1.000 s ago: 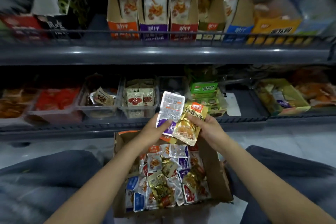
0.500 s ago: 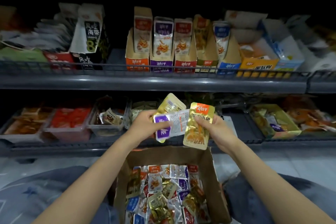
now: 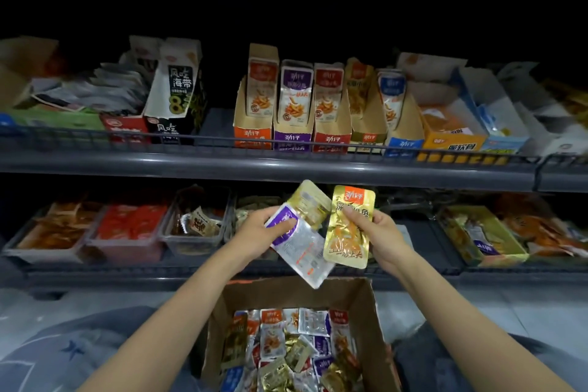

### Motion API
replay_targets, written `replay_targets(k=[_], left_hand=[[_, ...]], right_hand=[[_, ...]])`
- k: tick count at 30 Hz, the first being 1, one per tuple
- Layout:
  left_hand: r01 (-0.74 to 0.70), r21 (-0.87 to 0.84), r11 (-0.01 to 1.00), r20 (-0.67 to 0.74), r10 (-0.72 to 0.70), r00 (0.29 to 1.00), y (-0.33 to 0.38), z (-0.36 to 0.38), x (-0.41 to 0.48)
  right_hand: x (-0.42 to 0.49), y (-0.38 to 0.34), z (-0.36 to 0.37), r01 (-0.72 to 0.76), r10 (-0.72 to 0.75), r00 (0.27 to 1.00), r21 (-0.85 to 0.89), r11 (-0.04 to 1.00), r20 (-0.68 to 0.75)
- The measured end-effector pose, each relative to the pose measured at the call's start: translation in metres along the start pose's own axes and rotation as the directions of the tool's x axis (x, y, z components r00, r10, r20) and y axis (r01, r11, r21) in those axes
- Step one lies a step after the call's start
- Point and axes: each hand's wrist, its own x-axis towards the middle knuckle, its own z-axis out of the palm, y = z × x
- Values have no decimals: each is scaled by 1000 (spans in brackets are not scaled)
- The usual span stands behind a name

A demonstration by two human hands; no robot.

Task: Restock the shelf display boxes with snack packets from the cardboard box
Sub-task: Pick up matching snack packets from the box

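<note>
Gold foil shines in the right hand (image 3: pixel 381 232), whose thumb and fingers pinch a gold snack packet (image 3: pixel 348 226) upright by its sides, just below the upper shelf (image 3: pixel 286 165). Just beside it, the left hand (image 3: pixel 261 229) clamps two packets fanned together: a purple-and-silver packet (image 3: pixel 299 251) tilted back-side up, and a second gold packet (image 3: pixel 313 204) behind it. Both hands are raised above the open cardboard box (image 3: pixel 273 294), which is heaped with mixed packets. Up on that shelf stands a row of display boxes (image 3: pixel 292 138), packets upright inside.
</note>
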Motion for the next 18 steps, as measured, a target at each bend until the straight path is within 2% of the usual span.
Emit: replay_targets(k=[3, 5, 8, 11, 15, 18], left_hand=[[11, -44, 999, 60, -9, 998, 5, 1, 2], [37, -106, 994, -3, -37, 999, 9, 4, 4], [200, -398, 895, -95, -257, 962, 10, 6, 11], [301, -482, 823, -33, -361, 932, 12, 7, 15], [295, -452, 842, -107, -379, 919, 10, 7, 27], [243, -605, 758, -98, -374, 922, 5, -3, 33]], right_hand=[[3, -4, 11, -23, 23, 999, 5, 1000, 36], [6, -7, 17, -26, 26, 999, 20, 999, 20], [11, -13, 22, -12, 12, 1000, 15, 1000, -16], [13, -12, 26, -29, 29, 1000, 14, 999, 8], [18, -15, 21, -40, 37, 996, -31, 999, -80], [21, -24, 9, 46, -50, 983, -26, 999, -174]])
